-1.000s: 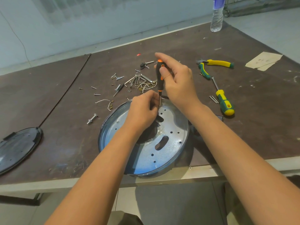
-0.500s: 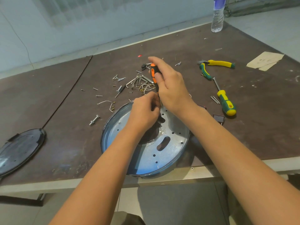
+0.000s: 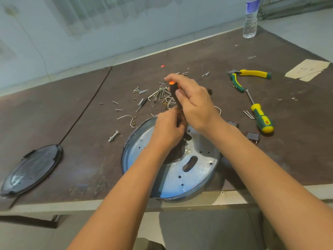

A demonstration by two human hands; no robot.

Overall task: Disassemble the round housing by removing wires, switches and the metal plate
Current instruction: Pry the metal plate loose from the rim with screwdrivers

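Note:
The round housing (image 3: 129, 147), blue-rimmed, lies at the table's near edge with a shiny perforated metal plate (image 3: 196, 170) inside it. My right hand (image 3: 194, 103) grips an orange-and-black screwdriver (image 3: 173, 92), tilted with its tip down at the housing's far rim. My left hand (image 3: 167, 130) is closed around the screwdriver's shaft and a small dark part at that spot; the tip is hidden behind it. Two black switches (image 3: 253, 137) lie on the table to the right of the housing. White wire pieces (image 3: 126, 117) lie beyond it.
A black round cover (image 3: 30, 168) rests at the near left. Several screws, hex keys (image 3: 158, 95) and a bolt (image 3: 113, 136) are scattered behind the housing. Yellow-green pliers (image 3: 250, 76) and a yellow-green screwdriver (image 3: 261, 118) lie right. A water bottle (image 3: 250, 18) stands far right.
The screwdriver handle has tipped leftward and lower in my right hand. My left hand stays clamped at the housing's far rim.

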